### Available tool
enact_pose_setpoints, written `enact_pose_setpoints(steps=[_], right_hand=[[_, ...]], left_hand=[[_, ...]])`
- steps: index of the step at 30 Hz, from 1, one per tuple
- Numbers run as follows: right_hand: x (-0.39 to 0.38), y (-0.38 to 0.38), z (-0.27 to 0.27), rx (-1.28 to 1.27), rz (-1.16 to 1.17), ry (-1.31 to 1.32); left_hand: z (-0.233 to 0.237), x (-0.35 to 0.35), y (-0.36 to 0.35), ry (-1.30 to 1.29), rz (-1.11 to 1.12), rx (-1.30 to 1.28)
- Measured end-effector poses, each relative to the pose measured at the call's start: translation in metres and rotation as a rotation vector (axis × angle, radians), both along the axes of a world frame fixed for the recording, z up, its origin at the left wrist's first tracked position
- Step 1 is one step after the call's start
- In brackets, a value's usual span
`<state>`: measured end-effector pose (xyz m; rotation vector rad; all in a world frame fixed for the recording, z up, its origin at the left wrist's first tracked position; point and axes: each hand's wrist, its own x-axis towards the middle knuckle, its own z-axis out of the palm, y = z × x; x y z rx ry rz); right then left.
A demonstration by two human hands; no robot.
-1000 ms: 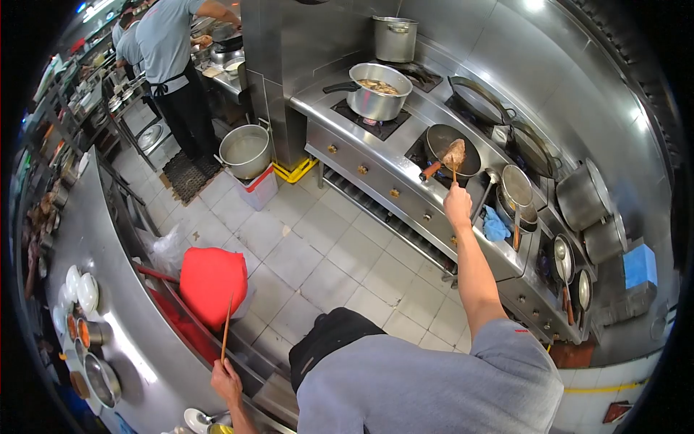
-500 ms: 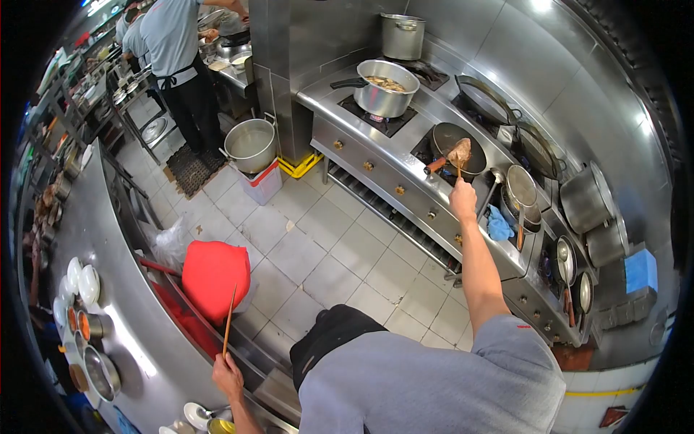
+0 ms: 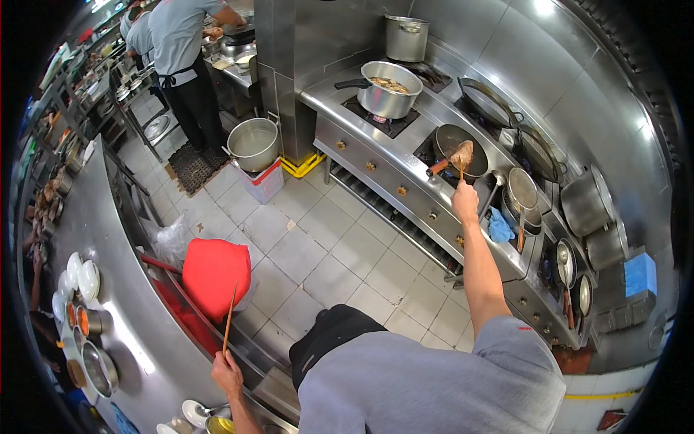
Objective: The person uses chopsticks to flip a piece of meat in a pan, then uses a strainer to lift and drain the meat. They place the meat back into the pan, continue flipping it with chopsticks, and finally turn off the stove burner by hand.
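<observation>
My right hand (image 3: 465, 201) is closed round a thin wooden chopstick (image 3: 461, 173) that points away from me over the stove. Its far end meets a browned piece of meat (image 3: 463, 153), which is at the right side of a dark frying pan (image 3: 450, 137); whether the tip pierces or presses the meat cannot be made out. The pan's reddish-brown handle (image 3: 438, 167) juts toward the stove's front edge. On the other side, my left hand (image 3: 227, 372) grips a long wooden chopstick (image 3: 229, 318), held upward above the metal counter's edge, touching no food.
A pot of food (image 3: 390, 90) sits on a burner left of the pan. Strainers (image 3: 522, 188), a ladle (image 3: 499, 177) and a blue cloth (image 3: 499, 226) lie to its right. A red-covered bin (image 3: 215, 278) stands by the counter (image 3: 134, 289). A co-worker (image 3: 177, 50) stands far left.
The view has shifted slightly. The meat looks turned a little in the pan, more upright. My left hand and its chopstick stay nearly still.
</observation>
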<state>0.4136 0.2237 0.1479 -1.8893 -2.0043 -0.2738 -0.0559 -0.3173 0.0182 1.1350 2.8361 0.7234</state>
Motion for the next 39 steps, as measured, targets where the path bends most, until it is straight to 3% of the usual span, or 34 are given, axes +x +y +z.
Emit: enact_pose_setpoints(steps=[6,14,16,18,25,37,39], right_hand=[[0.010,0.010,-0.008,-0.028,-0.014,-0.037],[0.027,0.025,-0.019,0.003,0.142,-0.043],[0.024,0.021,-0.014,-0.043,0.124,-0.045],[0.024,0.022,-0.016,-0.041,0.116,0.001],[0.026,0.039,-0.030,0.085,0.125,-0.028],[0.024,0.030,-0.023,0.017,0.097,0.039],[0.020,0.027,-0.018,-0.030,0.048,0.018]], left_hand=[[0.011,0.006,0.006,-0.019,0.022,-0.002],[0.004,-0.005,-0.005,0.009,0.030,0.121],[0.003,-0.007,-0.008,0.002,0.093,0.057],[0.004,-0.009,-0.008,-0.011,0.001,0.031],[0.006,-0.009,-0.010,0.020,0.003,-0.003],[0.009,-0.005,-0.001,0.020,-0.037,-0.005],[0.005,-0.003,0.004,-0.009,0.058,-0.061]])
